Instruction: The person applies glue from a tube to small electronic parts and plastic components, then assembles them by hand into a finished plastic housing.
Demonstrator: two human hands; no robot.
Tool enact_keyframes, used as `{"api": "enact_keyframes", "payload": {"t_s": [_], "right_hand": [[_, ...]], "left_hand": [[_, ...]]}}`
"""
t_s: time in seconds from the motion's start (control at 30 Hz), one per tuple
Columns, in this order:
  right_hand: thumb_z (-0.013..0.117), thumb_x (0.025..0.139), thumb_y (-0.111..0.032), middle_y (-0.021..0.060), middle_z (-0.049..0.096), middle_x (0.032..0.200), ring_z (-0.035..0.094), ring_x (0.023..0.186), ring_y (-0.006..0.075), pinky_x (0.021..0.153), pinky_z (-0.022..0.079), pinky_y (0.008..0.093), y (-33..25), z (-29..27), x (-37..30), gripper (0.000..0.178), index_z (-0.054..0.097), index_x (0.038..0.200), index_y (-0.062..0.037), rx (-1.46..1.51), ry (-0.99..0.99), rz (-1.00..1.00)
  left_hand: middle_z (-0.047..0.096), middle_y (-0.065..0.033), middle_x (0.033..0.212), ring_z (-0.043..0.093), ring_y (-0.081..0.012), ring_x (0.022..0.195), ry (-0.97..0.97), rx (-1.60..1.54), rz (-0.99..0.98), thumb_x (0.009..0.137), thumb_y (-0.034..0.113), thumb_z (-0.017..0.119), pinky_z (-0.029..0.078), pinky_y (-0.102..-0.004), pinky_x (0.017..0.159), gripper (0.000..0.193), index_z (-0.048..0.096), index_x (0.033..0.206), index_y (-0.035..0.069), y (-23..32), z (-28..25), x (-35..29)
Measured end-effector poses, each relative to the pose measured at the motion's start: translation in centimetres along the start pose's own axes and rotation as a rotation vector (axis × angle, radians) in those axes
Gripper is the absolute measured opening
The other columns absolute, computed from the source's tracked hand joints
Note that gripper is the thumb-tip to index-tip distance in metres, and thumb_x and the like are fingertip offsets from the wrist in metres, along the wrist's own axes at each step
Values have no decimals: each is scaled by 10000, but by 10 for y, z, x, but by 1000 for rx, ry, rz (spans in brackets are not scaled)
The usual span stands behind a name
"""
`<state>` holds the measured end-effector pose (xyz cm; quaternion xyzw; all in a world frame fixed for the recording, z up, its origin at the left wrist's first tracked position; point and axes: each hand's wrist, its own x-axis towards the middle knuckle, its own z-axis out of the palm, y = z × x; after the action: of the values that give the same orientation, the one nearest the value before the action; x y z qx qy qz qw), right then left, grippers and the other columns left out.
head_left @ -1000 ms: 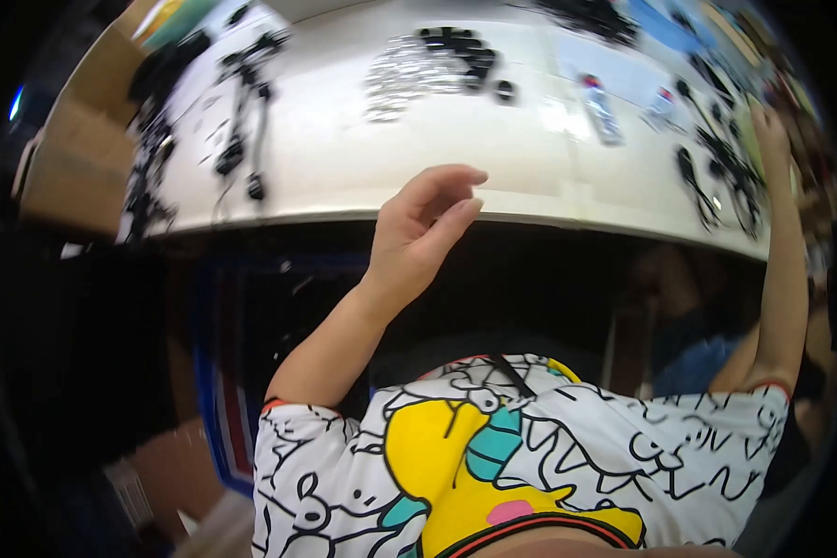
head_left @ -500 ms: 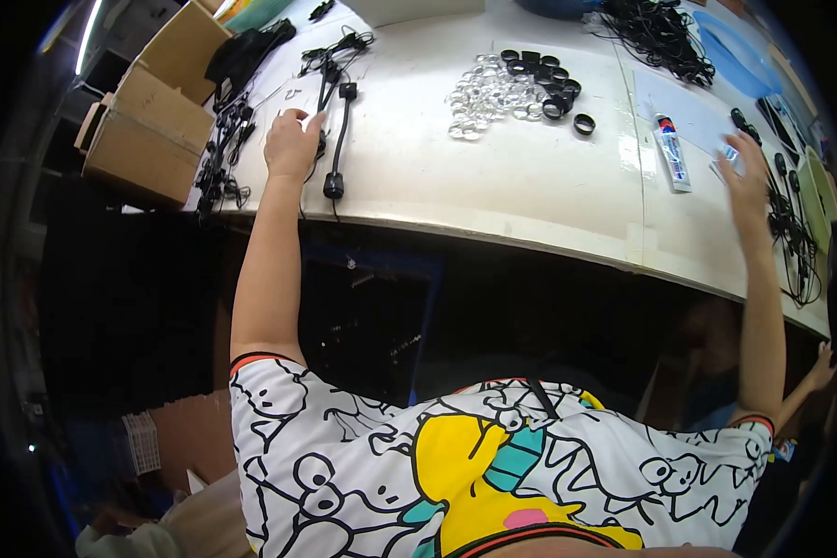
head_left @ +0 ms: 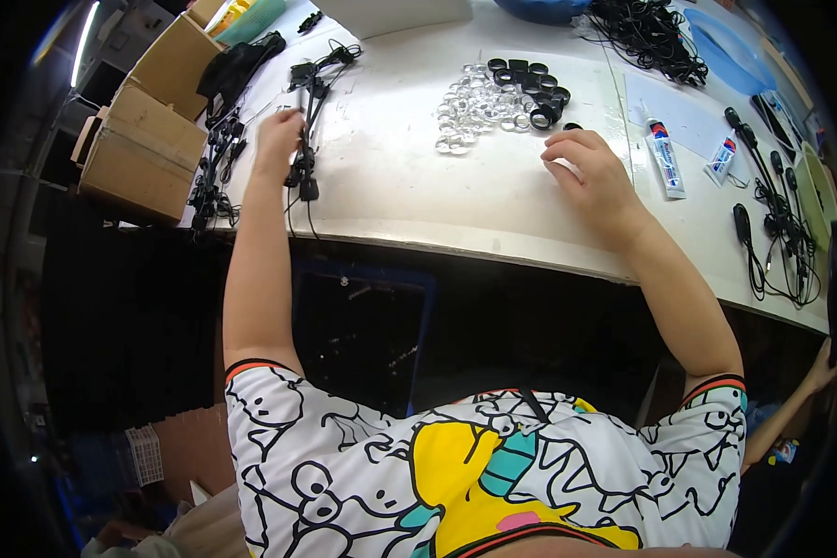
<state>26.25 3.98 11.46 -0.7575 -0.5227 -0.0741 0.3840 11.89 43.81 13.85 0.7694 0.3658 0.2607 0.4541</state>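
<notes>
At the left of the table, my left hand (head_left: 278, 145) is closed, fingers curled against black corded pieces (head_left: 309, 186) with small blocks along their cables. What exactly lies inside its grip is partly hidden. My right hand (head_left: 593, 183) hovers right of centre, palm down, thumb and fingers apart, holding nothing. Just beyond its fingertips sits a black ring (head_left: 573, 126), partly covered by the hand. A cluster of clear round lenses (head_left: 474, 107) and a group of black rings (head_left: 533, 82) lie farther back, left of this hand.
Two white-and-blue tubes (head_left: 665, 158) lie to the right, near black corded sticks (head_left: 742, 223). Tangled black cables (head_left: 656, 42) and a blue tray (head_left: 730, 56) are behind. A cardboard box (head_left: 144, 153) stands at far left. Another person's arm (head_left: 790, 400) shows at lower right.
My right hand has swung left from the table's right side toward the black rings, uncovering the small tube. The black corded piece beside my left hand has shifted left, closer to the others.
</notes>
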Motion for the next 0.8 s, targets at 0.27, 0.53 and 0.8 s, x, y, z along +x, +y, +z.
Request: {"api": "enact_keyframes", "payload": {"t_s": [0.27, 0.53, 0.8], "right_hand": [[557, 810, -63, 94, 560, 984, 534, 955, 224, 740, 487, 291, 1, -3, 2, 99, 584, 884, -5, 56, -63, 113], [559, 804, -54, 96, 569, 919, 555, 872, 217, 723, 467, 284, 7, -1, 2, 88, 585, 870, -1, 58, -94, 112], [566, 770, -52, 98, 584, 850, 553, 827, 258, 734, 445, 313, 7, 3, 2, 69, 604, 819, -24, 107, -94, 132]], "left_hand": [[513, 8, 720, 461, -81, 594, -89, -652, 142, 895, 142, 476, 419, -247, 511, 171, 582, 980, 39, 13, -21, 13], [576, -7, 767, 510, -74, 607, -92, -239, 61, 828, 195, 583, 464, -231, 518, 236, 605, 1002, 38, 5, 18, 4], [624, -135, 947, 595, -282, 880, 200, 868, 332, 804, 310, 566, 463, -398, 761, 317, 622, 964, 42, -7, 28, 3]]}}
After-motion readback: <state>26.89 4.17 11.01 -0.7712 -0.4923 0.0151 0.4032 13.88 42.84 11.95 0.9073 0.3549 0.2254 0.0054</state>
